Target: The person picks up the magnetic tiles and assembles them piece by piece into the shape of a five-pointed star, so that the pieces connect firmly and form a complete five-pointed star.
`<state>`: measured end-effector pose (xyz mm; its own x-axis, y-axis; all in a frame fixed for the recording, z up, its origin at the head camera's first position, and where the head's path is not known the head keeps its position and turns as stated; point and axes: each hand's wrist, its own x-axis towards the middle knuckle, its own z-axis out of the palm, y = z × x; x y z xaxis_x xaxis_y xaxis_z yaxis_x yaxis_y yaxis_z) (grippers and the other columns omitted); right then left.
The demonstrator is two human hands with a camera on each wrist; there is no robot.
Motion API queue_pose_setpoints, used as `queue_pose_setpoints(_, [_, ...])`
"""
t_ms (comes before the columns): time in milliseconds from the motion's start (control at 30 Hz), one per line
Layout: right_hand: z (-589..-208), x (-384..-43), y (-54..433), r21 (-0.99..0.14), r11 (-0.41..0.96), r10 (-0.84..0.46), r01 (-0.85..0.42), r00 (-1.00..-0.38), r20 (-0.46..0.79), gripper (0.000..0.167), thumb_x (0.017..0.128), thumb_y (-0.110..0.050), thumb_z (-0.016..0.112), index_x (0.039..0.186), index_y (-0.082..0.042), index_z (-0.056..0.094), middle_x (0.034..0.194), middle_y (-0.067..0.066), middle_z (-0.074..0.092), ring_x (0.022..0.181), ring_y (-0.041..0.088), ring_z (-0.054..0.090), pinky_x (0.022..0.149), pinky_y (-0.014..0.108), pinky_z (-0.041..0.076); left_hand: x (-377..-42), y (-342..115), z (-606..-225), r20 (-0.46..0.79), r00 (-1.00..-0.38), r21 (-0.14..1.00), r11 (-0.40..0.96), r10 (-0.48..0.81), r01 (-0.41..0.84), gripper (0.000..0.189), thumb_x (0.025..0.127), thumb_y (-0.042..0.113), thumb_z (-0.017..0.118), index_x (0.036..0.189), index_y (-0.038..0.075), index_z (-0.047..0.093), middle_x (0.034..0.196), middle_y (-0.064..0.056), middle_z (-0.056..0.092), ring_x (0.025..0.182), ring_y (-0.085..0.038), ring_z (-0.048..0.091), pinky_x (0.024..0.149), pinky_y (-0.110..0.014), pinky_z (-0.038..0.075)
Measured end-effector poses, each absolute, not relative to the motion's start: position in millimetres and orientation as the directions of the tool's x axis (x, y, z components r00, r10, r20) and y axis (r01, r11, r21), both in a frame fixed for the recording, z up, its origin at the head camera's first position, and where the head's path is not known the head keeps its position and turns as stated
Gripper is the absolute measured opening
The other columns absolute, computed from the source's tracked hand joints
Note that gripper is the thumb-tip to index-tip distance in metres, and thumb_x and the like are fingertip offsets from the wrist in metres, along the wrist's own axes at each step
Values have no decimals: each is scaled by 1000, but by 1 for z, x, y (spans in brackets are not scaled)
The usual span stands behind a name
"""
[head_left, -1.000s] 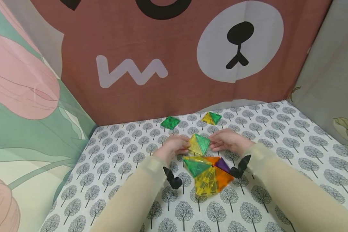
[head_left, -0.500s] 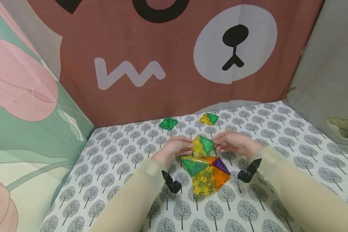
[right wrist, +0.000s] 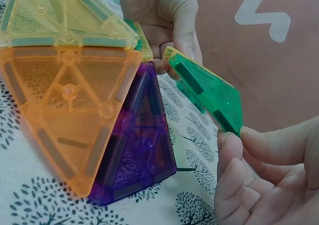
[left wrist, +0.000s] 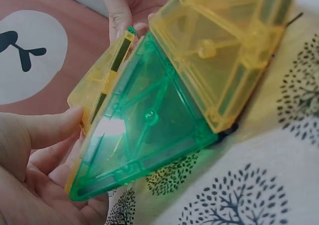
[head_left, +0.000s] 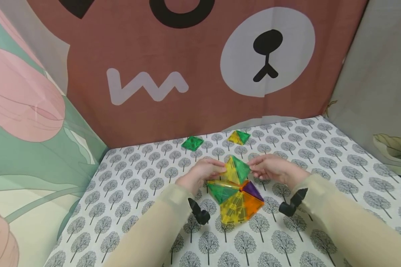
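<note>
Between both hands is a small pyramid of yellow and green translucent magnetic tiles [head_left: 242, 170]. My left hand [head_left: 202, 173] pinches its yellow side, thumb on the face in the left wrist view. My right hand [head_left: 276, 170] pinches a corner of its green side between thumb and finger, as the right wrist view shows. Right in front stands a larger cluster of magnetic tiles [head_left: 235, 210], with yellow, green, orange and purple triangles meeting at a raised centre. The held pyramid overlaps the cluster's back edge in the head view. In the right wrist view, the cluster's purple triangle [right wrist: 144, 135] faces the held piece.
Toward the back of the tree-print tablecloth [head_left: 127, 193] lie a green tile pyramid [head_left: 192, 143] and a yellow-and-green one [head_left: 238, 137]. A brown bear-print cloth [head_left: 173, 122] hangs behind the table, with patterned cloths on both sides.
The small pyramid has come toward the cluster and slightly right, turning more upright. Both hands now pinch it more closely; the right forearm has swung outward. The head view has shifted a little.
</note>
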<state>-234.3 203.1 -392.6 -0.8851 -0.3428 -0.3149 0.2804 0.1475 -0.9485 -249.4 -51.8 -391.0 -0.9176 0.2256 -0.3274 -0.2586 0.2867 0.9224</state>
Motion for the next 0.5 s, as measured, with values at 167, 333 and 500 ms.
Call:
queue_pose_setpoints(167, [-397,-232,204,-946,149,-335,289,-885,-323,35,97,-5,59,130,7,56,88,8,65,68,11,60,59,19,50,-248,-51,-393,-338,-916,904,346,214,-253,23,83,19,80,105,15,76,101,1,71,92,-19,65,97,-41,47])
queue_pose_setpoints(333, [-399,-230,204,-940,146,-325,308,-883,-339,36,97,-4,59,131,8,55,87,8,66,67,11,60,58,20,49,-248,-49,-393,-336,-919,886,401,205,-234,19,84,19,80,103,16,78,104,1,68,92,-20,63,98,-44,45])
queue_pose_setpoints(500, [-402,-229,204,-940,154,-324,306,-883,-340,37,97,-2,57,132,8,54,88,10,68,66,11,60,56,19,48,-247,-48,-393,-319,-925,889,405,209,-215,18,84,17,80,101,13,78,104,1,67,90,-20,62,92,-40,48])
